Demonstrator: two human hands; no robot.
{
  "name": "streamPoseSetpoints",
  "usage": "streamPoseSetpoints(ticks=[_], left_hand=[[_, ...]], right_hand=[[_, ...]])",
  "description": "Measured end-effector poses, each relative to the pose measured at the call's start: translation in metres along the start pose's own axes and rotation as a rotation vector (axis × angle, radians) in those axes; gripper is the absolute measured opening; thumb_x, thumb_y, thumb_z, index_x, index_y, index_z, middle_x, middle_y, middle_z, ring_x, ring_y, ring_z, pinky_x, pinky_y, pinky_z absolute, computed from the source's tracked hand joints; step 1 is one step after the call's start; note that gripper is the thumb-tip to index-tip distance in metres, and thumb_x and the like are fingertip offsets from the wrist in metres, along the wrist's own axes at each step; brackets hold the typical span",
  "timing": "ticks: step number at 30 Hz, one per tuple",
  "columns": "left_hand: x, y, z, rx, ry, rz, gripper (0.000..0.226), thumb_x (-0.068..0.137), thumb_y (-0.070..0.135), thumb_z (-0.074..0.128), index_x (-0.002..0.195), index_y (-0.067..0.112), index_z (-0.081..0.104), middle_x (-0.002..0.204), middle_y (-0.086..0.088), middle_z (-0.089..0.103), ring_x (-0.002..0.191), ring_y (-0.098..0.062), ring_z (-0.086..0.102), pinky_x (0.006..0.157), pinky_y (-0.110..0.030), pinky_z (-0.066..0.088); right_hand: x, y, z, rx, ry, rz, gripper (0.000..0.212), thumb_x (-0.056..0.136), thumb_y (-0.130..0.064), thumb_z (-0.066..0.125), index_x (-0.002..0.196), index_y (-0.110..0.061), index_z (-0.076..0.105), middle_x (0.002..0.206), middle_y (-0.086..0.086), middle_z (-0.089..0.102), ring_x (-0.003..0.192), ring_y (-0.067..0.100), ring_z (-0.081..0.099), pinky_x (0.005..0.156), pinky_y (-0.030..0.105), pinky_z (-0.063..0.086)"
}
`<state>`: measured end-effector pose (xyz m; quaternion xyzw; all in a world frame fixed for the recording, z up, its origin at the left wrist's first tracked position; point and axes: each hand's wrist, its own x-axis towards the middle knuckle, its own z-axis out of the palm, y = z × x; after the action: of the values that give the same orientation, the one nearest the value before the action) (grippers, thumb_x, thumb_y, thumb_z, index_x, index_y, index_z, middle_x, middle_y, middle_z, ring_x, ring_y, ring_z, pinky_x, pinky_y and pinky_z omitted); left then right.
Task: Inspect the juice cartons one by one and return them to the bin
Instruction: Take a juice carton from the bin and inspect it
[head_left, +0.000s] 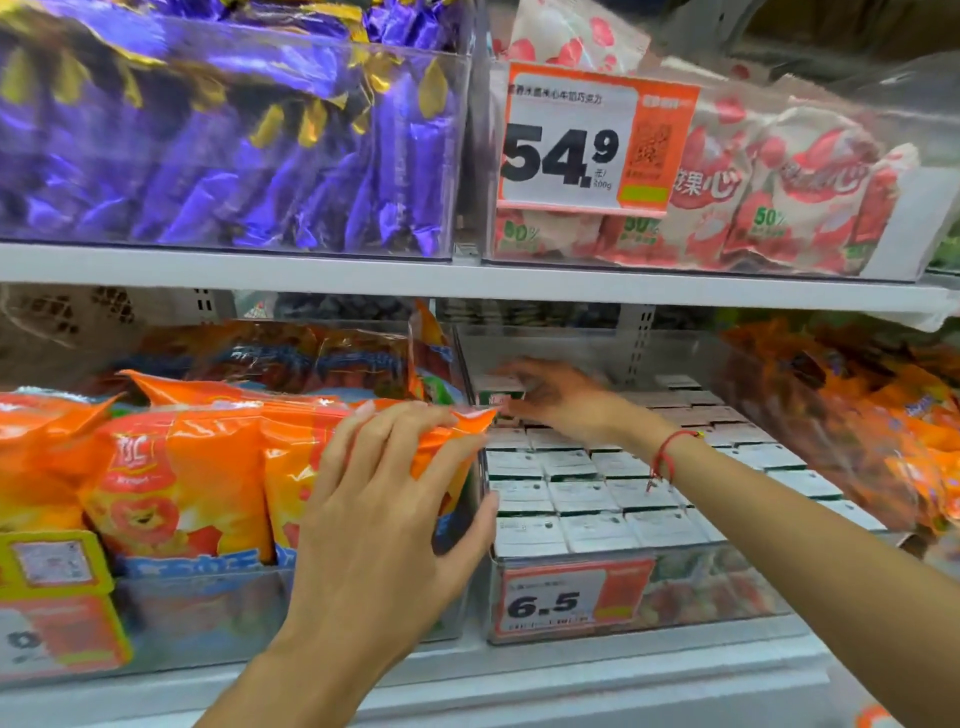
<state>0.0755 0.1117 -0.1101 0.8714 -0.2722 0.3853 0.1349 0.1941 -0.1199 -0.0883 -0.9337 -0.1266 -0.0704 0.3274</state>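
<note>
Your left hand (384, 499) rests on the orange snack bags (208, 467), fingers spread, fingertips on the crinkled top edge of the bag nearest the divider; thumb lies against the corner wall of the clear bin (831, 467) to its right. Fingers look straight-ish, not pinching.

Your right hand (556, 400) reaches deep into that bin, toward the back left corner. Fingers curl around a green-and-white juice carton (498, 391) standing higher than the rest; grip partly blurred, but thumb and fingers seem to close on it. Red string bracelet (670, 452) on the wrist.

Bin contents: juice cartons (587, 514) packed upright in tight rows, white tops showing, filling the floor under and in front of your right fingers. Price tag (566, 597) reading 6.5 on the bin's front wall.

Left bin under your left fingers: orange bags standing in a row, more bags behind. Right of the carton bin: another clear container with orange packets (893, 431), blurred.

Shelf above your fingers: clear box of purple-wrapped sweets (223, 150), and a box of red-and-white packets (779, 202) with a 54.9 tag (587, 140).
</note>
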Motion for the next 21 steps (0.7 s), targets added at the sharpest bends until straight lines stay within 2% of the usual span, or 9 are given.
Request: streamPoseSetpoints(ticks=[2,6,10,13,17,21], left_hand=[[0.0,0.0,0.0,0.003,0.006,0.003,0.041,0.085,0.049,0.053,0.113,0.023,0.067,0.119,-0.003,0.061,0.117,-0.025,0.047,0.116,-0.036,0.018],[0.001,0.001,0.001,-0.006,0.015,0.0,0.041,0.085,0.049,0.052,0.111,0.023,0.068,0.119,-0.004,0.06,0.118,-0.024,0.046,0.117,-0.035,0.015],[-0.001,0.0,0.003,-0.004,0.014,0.004,0.04,0.083,0.048,0.054,0.11,0.023,0.067,0.118,-0.003,0.059,0.117,-0.024,0.047,0.117,-0.034,0.015],[0.0,0.001,0.004,-0.009,0.034,0.004,0.039,0.083,0.047,0.055,0.111,0.024,0.067,0.118,-0.003,0.06,0.118,-0.024,0.048,0.117,-0.036,0.017],[0.002,0.002,0.006,-0.02,0.07,0.022,0.036,0.081,0.045,0.059,0.109,0.023,0.068,0.118,-0.002,0.059,0.117,-0.023,0.049,0.116,-0.038,0.02],[0.003,0.002,0.006,-0.026,0.083,0.033,0.036,0.081,0.044,0.062,0.11,0.023,0.067,0.119,-0.001,0.058,0.118,-0.022,0.048,0.116,-0.037,0.019]], right_hand=[[-0.001,0.003,0.007,-0.18,-0.069,-0.043,0.036,0.093,-0.03,0.062,0.128,-0.02,0.06,0.127,0.008,0.056,0.107,0.023,0.058,0.097,0.042,0.048],[-0.004,0.01,0.012,-0.281,-0.06,-0.054,0.031,0.099,-0.028,0.051,0.128,-0.021,0.063,0.131,0.007,0.05,0.12,0.022,0.048,0.105,0.035,0.038],[0.006,0.007,0.009,-0.267,-0.084,-0.039,0.028,0.098,-0.026,0.053,0.123,-0.026,0.064,0.124,-0.001,0.055,0.113,0.019,0.053,0.1,0.033,0.043],[0.02,0.002,0.002,-0.235,-0.045,0.012,0.029,0.094,-0.028,0.061,0.123,-0.028,0.061,0.115,-0.004,0.058,0.105,0.019,0.056,0.091,0.029,0.046],[0.039,-0.007,-0.007,-0.347,-0.208,0.082,0.043,0.093,-0.035,0.062,0.133,-0.02,0.055,0.131,0.002,0.058,0.117,0.021,0.055,0.09,0.024,0.04],[0.048,-0.013,-0.015,-0.39,-0.312,0.112,0.043,0.095,-0.036,0.058,0.134,-0.017,0.055,0.135,0.004,0.057,0.119,0.02,0.054,0.092,0.025,0.039]])
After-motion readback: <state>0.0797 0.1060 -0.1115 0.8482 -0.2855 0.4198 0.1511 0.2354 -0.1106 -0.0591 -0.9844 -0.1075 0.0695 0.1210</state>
